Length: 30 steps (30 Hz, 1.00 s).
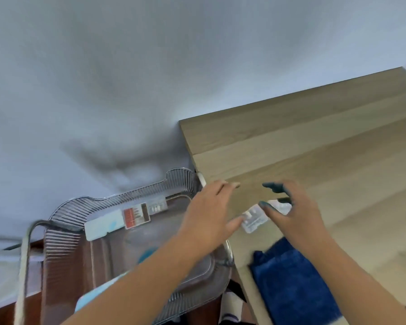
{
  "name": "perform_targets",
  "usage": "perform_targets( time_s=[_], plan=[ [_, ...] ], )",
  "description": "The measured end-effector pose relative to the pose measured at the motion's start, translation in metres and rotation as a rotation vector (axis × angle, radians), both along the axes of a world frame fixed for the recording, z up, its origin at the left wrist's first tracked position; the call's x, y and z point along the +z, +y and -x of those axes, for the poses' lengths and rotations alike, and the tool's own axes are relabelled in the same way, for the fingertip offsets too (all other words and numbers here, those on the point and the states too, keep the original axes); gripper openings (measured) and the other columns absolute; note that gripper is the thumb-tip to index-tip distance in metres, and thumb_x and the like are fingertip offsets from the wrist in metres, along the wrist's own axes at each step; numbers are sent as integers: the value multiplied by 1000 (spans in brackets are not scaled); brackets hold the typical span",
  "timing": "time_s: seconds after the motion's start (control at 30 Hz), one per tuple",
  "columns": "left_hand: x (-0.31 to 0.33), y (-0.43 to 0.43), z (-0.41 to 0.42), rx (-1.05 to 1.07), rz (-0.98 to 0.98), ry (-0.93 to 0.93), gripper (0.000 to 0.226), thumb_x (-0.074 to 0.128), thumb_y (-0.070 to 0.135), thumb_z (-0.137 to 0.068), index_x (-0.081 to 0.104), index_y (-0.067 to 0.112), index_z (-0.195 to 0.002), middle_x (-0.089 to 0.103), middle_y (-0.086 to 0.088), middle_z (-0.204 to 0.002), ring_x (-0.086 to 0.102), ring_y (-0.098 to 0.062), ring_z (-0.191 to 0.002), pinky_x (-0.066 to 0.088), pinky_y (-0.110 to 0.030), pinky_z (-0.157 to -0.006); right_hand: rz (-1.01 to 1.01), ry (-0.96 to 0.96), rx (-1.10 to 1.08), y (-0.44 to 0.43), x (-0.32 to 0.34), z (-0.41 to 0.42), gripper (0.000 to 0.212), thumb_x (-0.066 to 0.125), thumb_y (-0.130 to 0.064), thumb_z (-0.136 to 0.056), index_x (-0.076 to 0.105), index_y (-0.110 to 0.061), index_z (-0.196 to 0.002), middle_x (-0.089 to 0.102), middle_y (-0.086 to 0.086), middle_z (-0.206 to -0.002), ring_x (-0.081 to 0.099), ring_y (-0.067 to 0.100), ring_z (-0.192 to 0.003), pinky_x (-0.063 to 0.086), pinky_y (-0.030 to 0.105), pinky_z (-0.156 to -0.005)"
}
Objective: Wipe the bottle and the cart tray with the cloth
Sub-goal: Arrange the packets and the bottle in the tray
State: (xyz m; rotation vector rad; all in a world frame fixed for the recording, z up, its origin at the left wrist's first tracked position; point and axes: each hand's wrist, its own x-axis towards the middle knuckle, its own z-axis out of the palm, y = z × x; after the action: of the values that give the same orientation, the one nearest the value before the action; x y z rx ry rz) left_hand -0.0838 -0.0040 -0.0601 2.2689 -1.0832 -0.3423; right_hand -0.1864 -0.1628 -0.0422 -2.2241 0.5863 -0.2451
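Observation:
The clear ribbed cart tray [61, 240] stands at the lower left, against the wooden table's side. A dark blue cloth [291, 285] lies folded on the table near its front edge, below my right wrist. My left hand [209, 214] hovers over the tray's right rim with its fingers spread and nothing in it. My right hand [295, 207], its fingertips stained blue-green, is open just above a small clear plastic case [253, 219] on the table. I see no bottle in this view.
Inside the tray lie a white flat box with a red label [117, 221] and a teal item [148, 253] partly hidden by my left forearm. The wooden table [314, 141] fills the right side. A pale wall [127, 78] is behind. A curved metal bar [25, 249] stands at the left.

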Motion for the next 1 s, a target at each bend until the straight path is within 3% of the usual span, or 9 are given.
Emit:
perform_targets(
  time_s=[0.07, 0.17, 0.23, 0.37, 0.5, 0.63, 0.73, 0.83, 1.0],
  plan=[
    [-12, -24, 8, -66, -158, -21, 71, 65, 44, -82, 35, 21, -142, 45, 1, -137, 43, -18, -124, 37, -31, -100, 45, 127, 1, -23, -18, 12, 45, 73, -14, -78, 55, -40, -110, 51, -23, -111, 52, 2, -104, 43, 20, -88],
    [-24, -59, 23, -108, -391, -50, 71, 67, 45, -80, 36, 17, -138, 45, -2, -137, 45, -22, -122, 43, -36, -94, 137, 313, 111, -55, -38, 32, 59, 74, -14, -76, 50, -32, -127, 48, -8, -133, 43, 14, -125, 33, 18, -96],
    [-29, -75, 29, -93, -473, -41, 65, 69, 44, -78, 42, 16, -131, 49, -3, -130, 49, -23, -115, 45, -36, -85, 181, 398, 205, -66, -50, 35, 65, 74, -20, -77, 45, -31, -133, 42, -9, -140, 36, 14, -130, 32, 20, -100],
    [-31, -98, 34, -13, -528, 1, 52, 72, 36, -79, 50, 10, -119, 55, -9, -119, 55, -25, -104, 45, -35, -77, 274, 414, 242, -75, -61, 27, 53, 70, -23, -80, 49, -23, -129, 51, -3, -128, 43, 17, -120, 36, 22, -93],
    [-27, -93, 29, 53, -442, 79, 45, 72, 35, -79, 55, 14, -115, 59, -6, -114, 57, -23, -101, 47, -34, -79, 171, 370, 182, -74, -56, 29, 47, 70, -20, -81, 53, -20, -125, 53, -4, -115, 48, 16, -110, 38, 20, -86],
    [-7, -60, 30, 167, -133, 82, 56, 77, 37, -74, 56, 20, -123, 59, 3, -112, 52, -14, -104, 45, -28, -90, 36, 237, 97, -63, -27, 35, 50, 76, -18, -78, 55, -26, -123, 58, -8, -107, 54, 11, -99, 38, 9, -78],
    [6, -21, 26, 300, 45, 139, 59, 84, 27, -67, 60, 20, -120, 61, 3, -109, 56, -14, -102, 47, -29, -94, 30, 119, 92, -42, 2, 36, 51, 78, -18, -75, 55, -34, -118, 59, -19, -99, 54, -2, -90, 38, -1, -75],
    [7, 29, 11, 476, 65, 149, 56, 86, 21, -64, 63, 21, -115, 64, 3, -107, 56, -12, -98, 43, -20, -87, -1, 70, 161, -3, 26, 23, 57, 80, -18, -72, 50, -45, -113, 58, -24, -96, 53, -8, -90, 38, 1, -74],
    [-24, 117, -31, 660, -63, 157, 55, 83, 16, -69, 61, 19, -119, 62, -2, -115, 57, -16, -105, 42, -23, -91, 23, 105, 429, 81, 13, -29, 64, 77, -21, -75, 47, -39, -129, 50, -22, -114, 42, -13, -102, 28, -2, -91]
  ],
)
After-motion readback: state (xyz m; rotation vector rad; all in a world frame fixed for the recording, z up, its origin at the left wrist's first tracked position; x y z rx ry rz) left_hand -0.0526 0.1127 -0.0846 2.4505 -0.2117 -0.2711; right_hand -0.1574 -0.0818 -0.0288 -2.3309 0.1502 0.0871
